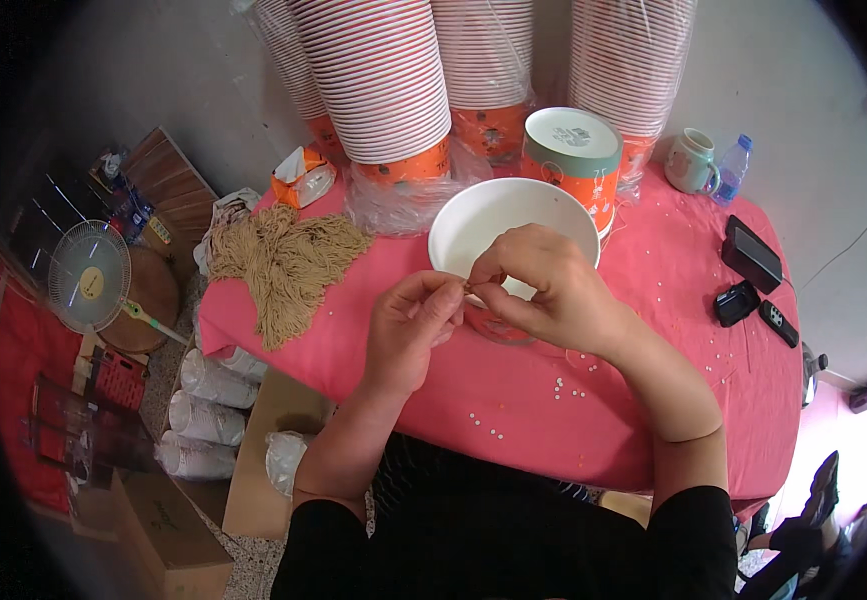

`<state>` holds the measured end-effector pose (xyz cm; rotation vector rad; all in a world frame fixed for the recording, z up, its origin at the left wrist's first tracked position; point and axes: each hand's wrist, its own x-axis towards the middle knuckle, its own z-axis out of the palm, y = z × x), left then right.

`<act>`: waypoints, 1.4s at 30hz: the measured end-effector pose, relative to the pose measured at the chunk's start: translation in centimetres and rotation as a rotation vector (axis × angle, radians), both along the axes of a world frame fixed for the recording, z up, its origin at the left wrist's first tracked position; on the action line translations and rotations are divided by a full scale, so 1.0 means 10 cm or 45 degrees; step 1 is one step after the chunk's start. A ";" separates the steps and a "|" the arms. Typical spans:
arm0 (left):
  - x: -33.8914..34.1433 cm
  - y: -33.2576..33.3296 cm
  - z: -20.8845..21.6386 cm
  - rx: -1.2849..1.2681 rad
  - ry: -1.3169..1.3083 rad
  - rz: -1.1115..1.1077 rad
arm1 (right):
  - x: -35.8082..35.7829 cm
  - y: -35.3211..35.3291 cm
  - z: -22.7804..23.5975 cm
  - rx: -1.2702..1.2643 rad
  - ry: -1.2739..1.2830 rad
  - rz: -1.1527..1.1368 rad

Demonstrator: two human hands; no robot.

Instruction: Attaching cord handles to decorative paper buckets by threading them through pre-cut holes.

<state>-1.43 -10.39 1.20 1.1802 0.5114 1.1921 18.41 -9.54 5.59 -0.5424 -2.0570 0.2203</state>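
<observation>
Pink cloth (553, 455) covers the table I watch remotely through the head camera. At the near side of an open, white-lined tub (463, 225), a tiny brownish thing (468, 287) lies between the fingertips of the left hand (408, 330) and right hand (553, 285). It seems to run sideways from hand to hand, but I cannot tell which end points where. Thumb and forefinger of each hand are pinched together on it. To the left, a tan yarn bundle (288, 265) spreads its strands toward me. Behind, stacked tubs (373, 85) carry dark print on orange; a lidded tub (573, 170) shows a grey emblem on top.
</observation>
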 end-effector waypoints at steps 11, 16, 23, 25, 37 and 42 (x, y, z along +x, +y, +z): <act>0.05 0.00 0.09 0.539 0.421 0.370 | 0.04 0.01 0.00 -0.082 -0.023 -0.038; 0.06 0.03 0.06 0.671 0.504 0.481 | 0.07 -0.01 0.04 -0.097 -0.046 -0.063; 0.06 0.05 0.10 0.894 0.660 0.604 | 0.07 -0.02 0.04 -0.120 -0.049 -0.060; 0.05 0.03 0.14 1.006 0.771 0.688 | 0.08 -0.01 0.03 -0.123 -0.049 -0.060; 0.04 -0.06 0.35 0.547 0.660 0.373 | 0.07 -0.03 0.07 -0.090 -0.034 -0.049; 0.04 -0.05 0.31 0.626 0.716 0.378 | 0.08 -0.06 0.08 -0.079 -0.021 -0.050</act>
